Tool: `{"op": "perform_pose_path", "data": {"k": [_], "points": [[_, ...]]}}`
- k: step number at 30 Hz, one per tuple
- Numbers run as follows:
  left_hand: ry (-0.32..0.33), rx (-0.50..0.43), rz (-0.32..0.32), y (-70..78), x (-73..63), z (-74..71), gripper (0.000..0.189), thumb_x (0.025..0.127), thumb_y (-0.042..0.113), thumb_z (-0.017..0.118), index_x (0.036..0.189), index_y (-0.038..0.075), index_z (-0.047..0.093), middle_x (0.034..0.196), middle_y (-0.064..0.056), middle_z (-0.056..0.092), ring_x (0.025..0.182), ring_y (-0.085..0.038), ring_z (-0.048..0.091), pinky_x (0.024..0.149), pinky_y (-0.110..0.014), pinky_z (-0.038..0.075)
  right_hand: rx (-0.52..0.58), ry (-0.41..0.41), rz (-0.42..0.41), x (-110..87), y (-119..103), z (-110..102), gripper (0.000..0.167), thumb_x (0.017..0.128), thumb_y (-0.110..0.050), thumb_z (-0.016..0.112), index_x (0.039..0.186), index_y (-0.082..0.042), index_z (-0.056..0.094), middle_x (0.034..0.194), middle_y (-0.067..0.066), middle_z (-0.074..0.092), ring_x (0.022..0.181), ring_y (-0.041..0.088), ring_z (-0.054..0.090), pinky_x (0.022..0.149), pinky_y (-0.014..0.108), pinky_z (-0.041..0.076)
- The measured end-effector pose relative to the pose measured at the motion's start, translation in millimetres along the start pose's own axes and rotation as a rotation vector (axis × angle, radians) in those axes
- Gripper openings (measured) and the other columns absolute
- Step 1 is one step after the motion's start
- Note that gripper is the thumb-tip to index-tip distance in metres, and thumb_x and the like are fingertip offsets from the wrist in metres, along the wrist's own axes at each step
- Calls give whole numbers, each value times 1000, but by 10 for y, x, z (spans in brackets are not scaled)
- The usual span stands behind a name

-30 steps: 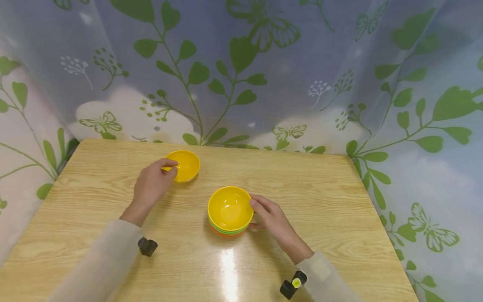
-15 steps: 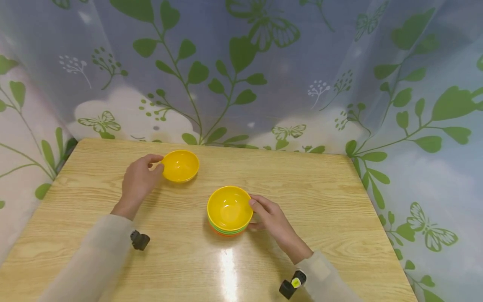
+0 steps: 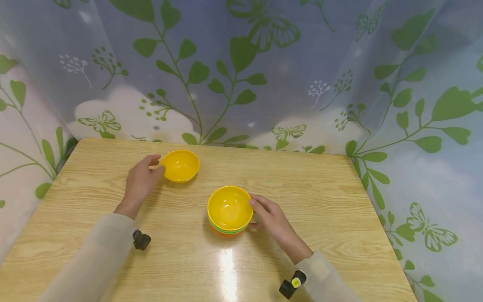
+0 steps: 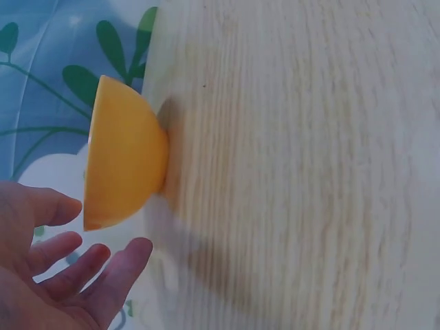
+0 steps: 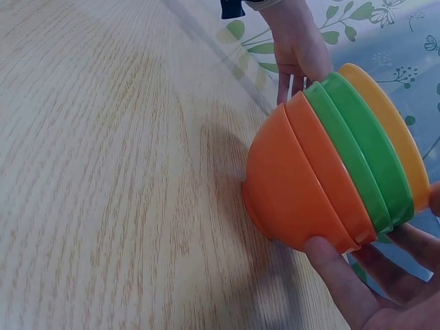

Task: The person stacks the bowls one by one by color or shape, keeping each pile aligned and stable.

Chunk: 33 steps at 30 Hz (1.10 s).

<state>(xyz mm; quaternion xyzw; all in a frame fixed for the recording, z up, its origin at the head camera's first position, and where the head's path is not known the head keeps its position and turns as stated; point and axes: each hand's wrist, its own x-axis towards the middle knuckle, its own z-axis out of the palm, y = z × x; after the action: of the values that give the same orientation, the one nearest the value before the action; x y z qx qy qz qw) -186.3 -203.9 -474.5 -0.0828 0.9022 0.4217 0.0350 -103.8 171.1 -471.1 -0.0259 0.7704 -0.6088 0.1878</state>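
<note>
A single yellow bowl (image 3: 181, 165) sits upright near the table's back edge. My left hand (image 3: 142, 178) is at its left side, thumb and fingers spread with the fingertips right by the rim; in the left wrist view the fingers (image 4: 124, 271) are loosely bent around air beside the bowl (image 4: 127, 155). At the middle of the table stands a stack of nested bowls: a yellow bowl (image 3: 231, 208) on top, then green bowls (image 5: 361, 148) and orange bowls (image 5: 289, 179) below. My right hand (image 3: 274, 220) holds this stack from the right, thumb at the top rim, fingers against the side.
The wooden table (image 3: 320, 188) reaches back to a patterned curtain (image 3: 264, 84) with leaves and butterflies, which hangs behind and on both sides. Black wrist devices (image 3: 141, 240) sit on both sleeves.
My left hand has drawn leftward off the single yellow bowl's rim, which it overlapped a second ago, then shifted slightly back right. Right hand and stack stay put.
</note>
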Motion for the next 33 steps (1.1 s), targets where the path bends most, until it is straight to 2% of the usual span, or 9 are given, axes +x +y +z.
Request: {"op": "perform_pose_path", "data": {"k": [11,20,25,33], "points": [[-12,-17,-16,-20,21,88,58,113,23,51,165,0,40,159,-32,53,137,-48,61,112,-60,55,1,6,7,9,3,0,51,116,-41,53,154,-8,61,152,18,62,133,32,64,91,46,68],[-78,-242,-142,13,11,125,61,115,18,49,172,9,31,167,-30,44,129,-43,69,93,-38,67,0,9,11,10,4,-1,51,115,-41,53,154,-8,61,153,17,61,133,32,64,91,47,68],[-73,-278,-153,-10,35,134,60,114,17,50,172,9,32,166,-30,46,125,-42,71,86,-32,68,-2,8,12,8,1,-2,51,115,-41,53,154,-8,61,153,17,61,133,33,64,91,46,68],[-64,-300,-174,-30,67,141,58,114,16,48,171,9,35,164,-30,49,126,-43,71,84,-29,67,-8,7,11,2,-9,-4,52,115,-42,53,154,-9,61,152,17,62,133,32,64,91,46,68]]}}
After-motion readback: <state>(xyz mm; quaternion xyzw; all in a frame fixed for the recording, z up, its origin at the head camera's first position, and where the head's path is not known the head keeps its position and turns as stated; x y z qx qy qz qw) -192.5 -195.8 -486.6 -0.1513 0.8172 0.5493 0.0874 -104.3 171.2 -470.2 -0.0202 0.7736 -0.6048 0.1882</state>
